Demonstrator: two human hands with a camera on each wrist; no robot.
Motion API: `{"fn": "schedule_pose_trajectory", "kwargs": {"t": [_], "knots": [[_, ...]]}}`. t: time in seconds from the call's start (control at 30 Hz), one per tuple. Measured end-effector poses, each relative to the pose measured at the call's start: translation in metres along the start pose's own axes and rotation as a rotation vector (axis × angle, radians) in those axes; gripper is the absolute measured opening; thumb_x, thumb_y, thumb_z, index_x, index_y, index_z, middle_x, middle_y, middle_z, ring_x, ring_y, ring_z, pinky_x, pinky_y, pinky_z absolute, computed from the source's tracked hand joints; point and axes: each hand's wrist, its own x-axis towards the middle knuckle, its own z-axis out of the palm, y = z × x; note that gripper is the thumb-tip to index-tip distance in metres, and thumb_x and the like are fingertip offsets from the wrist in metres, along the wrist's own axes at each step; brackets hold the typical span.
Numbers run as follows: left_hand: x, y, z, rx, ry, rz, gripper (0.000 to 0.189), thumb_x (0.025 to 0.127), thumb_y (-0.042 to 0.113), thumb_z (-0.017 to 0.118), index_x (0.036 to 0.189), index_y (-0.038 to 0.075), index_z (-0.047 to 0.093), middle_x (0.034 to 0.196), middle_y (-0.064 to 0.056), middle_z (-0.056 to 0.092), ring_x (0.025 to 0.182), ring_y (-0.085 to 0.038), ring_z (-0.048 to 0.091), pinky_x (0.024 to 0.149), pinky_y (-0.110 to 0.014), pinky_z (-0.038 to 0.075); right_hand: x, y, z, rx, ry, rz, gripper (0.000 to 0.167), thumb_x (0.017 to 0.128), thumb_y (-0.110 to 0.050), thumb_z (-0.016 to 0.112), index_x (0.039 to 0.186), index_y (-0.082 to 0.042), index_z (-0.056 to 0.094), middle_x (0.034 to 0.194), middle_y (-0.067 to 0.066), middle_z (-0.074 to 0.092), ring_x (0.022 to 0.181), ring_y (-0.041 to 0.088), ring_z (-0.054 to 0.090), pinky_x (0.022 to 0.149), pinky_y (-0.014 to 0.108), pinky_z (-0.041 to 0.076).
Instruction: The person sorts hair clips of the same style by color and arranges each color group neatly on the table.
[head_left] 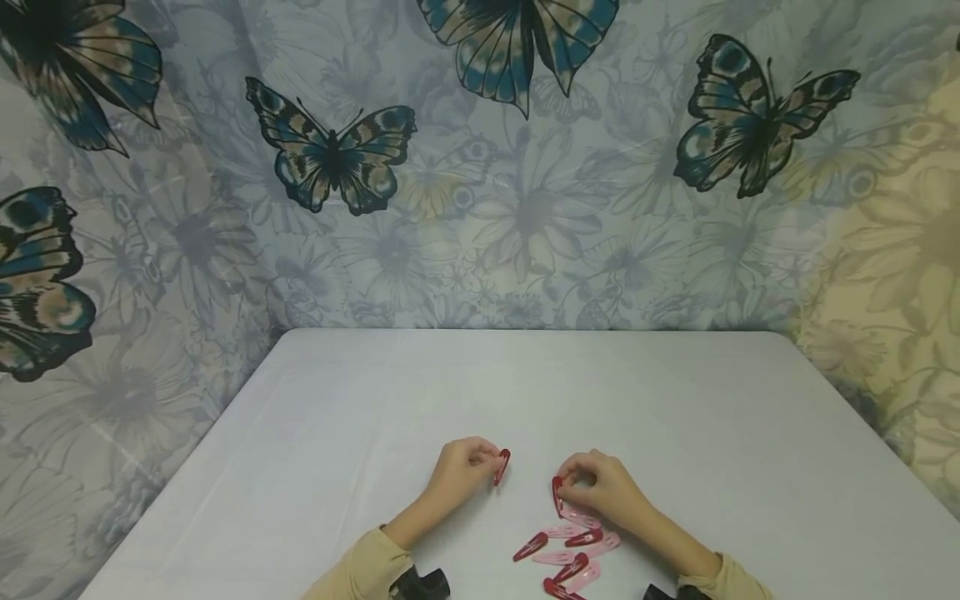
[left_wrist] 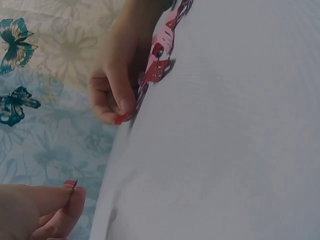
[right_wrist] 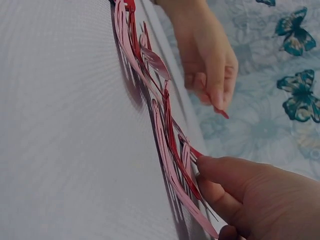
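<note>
My left hand [head_left: 459,473] pinches a dark red snap hair clip [head_left: 502,468] between thumb and fingertips, a little above the table. To its right, the right hand [head_left: 606,483] holds another red snap hair clip [head_left: 557,497] between thumb and finger, at the far end of a loose group of clips. A pink clip [head_left: 581,518] lies just below that one. Nearer me, several red and pink clips overlap, among them a red clip [head_left: 531,547] on the left side. In the right wrist view, long pink clips [right_wrist: 175,175] lie beside the right hand's fingertips.
A white table [head_left: 375,400] spreads out in front of me. Behind it and at both sides hangs cloth with butterflies [head_left: 333,158] and flowers. A black wrist strap [head_left: 422,583] shows by the left sleeve.
</note>
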Motion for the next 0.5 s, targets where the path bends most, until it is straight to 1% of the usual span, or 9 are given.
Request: {"fn": "schedule_pose_trajectory", "kwargs": {"t": [0.1, 0.23, 0.37, 0.5], "knots": [[0.001, -0.002, -0.005, -0.024, -0.011, -0.024, 0.008, 0.079, 0.012, 0.069, 0.077, 0.004, 0.066, 0.065, 0.005, 0.062, 0.055, -0.002, 0.051, 0.045, -0.021, 0.037, 0.0, 0.0, 0.001, 0.001, -0.01, 0.01, 0.013, 0.069, -0.013, 0.076, 0.076, -0.015, 0.065, 0.068, -0.015, 0.053, 0.063, 0.008, 0.043, 0.056, 0.025, 0.035], [0.005, -0.006, -0.011, -0.04, -0.022, -0.033, 0.008, 0.079, 0.012, 0.069, 0.081, 0.005, 0.067, 0.062, 0.006, 0.061, 0.05, -0.002, 0.043, 0.044, -0.02, 0.033, 0.001, -0.001, 0.001, 0.004, -0.013, 0.009, 0.013, 0.069, -0.014, 0.076, 0.077, -0.015, 0.065, 0.068, -0.015, 0.053, 0.063, 0.008, 0.042, 0.057, 0.025, 0.034], [0.008, -0.009, -0.016, -0.079, 0.005, -0.041, 0.01, 0.078, 0.013, 0.07, 0.083, 0.006, 0.066, 0.06, 0.006, 0.06, 0.047, -0.002, 0.039, 0.043, -0.02, 0.03, 0.0, -0.001, 0.001, 0.01, -0.009, 0.002, 0.013, 0.07, -0.016, 0.076, 0.077, -0.015, 0.065, 0.068, -0.015, 0.054, 0.063, 0.008, 0.041, 0.056, 0.025, 0.033], [0.011, -0.011, -0.022, -0.107, 0.047, -0.037, 0.01, 0.078, 0.014, 0.07, 0.081, 0.007, 0.066, 0.064, 0.001, 0.063, 0.05, -0.006, 0.043, 0.044, -0.02, 0.031, 0.0, -0.001, 0.0, 0.02, -0.01, 0.006, 0.013, 0.07, -0.017, 0.076, 0.078, -0.015, 0.065, 0.069, -0.014, 0.054, 0.064, 0.008, 0.042, 0.056, 0.025, 0.034]]}}
